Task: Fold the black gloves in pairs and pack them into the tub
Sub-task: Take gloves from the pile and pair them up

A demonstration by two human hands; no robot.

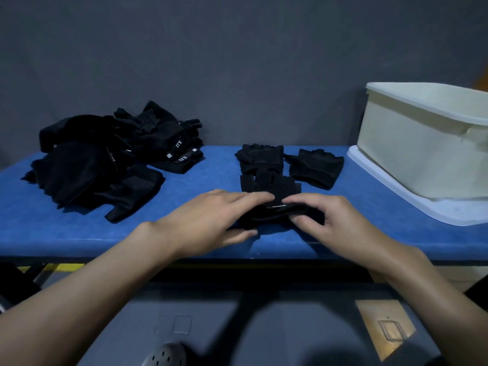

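A black fingerless glove (pixel 272 191) lies flat on the blue table (pixel 66 233) in front of me. My left hand (pixel 211 220) holds its left cuff side, fingers over the top and thumb below. My right hand (pixel 324 220) pinches the right part of the cuff between thumb and fingers. Two more black gloves (pixel 314 167) lie side by side just behind it. A pile of black gloves (pixel 111 157) sits at the back left. The cream tub (pixel 422 151) stands at the right.
The tub rests tilted on its white lid (pixel 412 204) at the table's right end. A dark grey wall (pixel 237 62) runs right behind the table. Below the front edge are a grey floor and a perforated grey shoe (pixel 163 356).
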